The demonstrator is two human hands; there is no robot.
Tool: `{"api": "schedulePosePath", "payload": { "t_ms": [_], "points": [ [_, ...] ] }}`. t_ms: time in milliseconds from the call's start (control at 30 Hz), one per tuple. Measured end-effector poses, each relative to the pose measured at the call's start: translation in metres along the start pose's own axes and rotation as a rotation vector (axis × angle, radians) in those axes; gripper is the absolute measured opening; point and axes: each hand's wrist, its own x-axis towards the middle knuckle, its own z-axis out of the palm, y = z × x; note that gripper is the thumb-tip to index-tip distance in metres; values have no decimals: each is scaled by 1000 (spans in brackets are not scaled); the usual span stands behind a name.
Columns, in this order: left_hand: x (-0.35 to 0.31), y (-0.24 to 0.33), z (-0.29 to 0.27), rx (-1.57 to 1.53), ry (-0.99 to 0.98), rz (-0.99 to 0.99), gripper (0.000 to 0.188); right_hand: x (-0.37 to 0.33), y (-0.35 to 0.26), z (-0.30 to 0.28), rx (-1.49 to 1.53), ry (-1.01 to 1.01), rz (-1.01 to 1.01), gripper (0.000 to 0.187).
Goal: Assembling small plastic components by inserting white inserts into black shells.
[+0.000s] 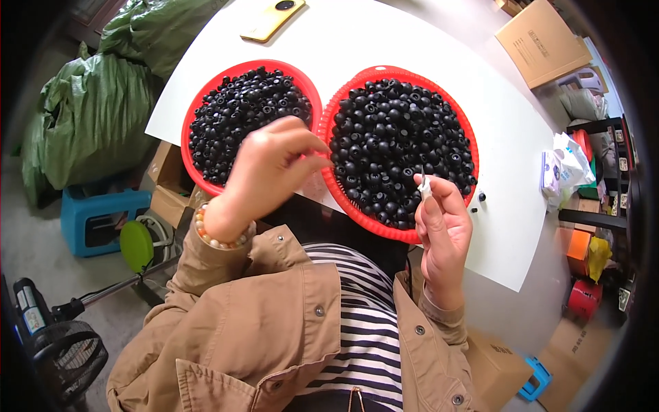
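Two round red plastic baskets stand side by side on a white table. The left basket (312,86) and the right basket (469,130) are both heaped with small round black plastic pieces (395,130), many with a hole in one end. My left hand (271,172), with a beaded bracelet, hovers over the near right side of the left basket. Motion blurs it; its thumb and forefinger look slightly apart, with nothing visible between them. My right hand (443,226), at the right basket's near edge, pinches a small pointed blade (424,187) wrapped in white, tip upward.
Loose black pieces (482,197) lie right of the right basket. A yellow phone (272,20) rests at the table's far edge. Green sacks (89,123) and a blue stool (89,223) stand on the left; cardboard boxes (542,44) and a cluttered shelf (614,178) are on the right.
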Motion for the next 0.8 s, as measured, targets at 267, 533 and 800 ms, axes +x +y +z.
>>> {"api": "schedulePosePath", "payload": {
  "t_ms": [267,533,800],
  "points": [
    [8,30,32,189,-315,204,13,-1,1,-7,-25,-4,-16,26],
    [13,34,33,278,-434,172,12,-3,2,-8,4,-23,-2,24],
    [7,32,31,230,-414,194,9,-5,-1,-6,12,-29,-4,24]
  ]
}}
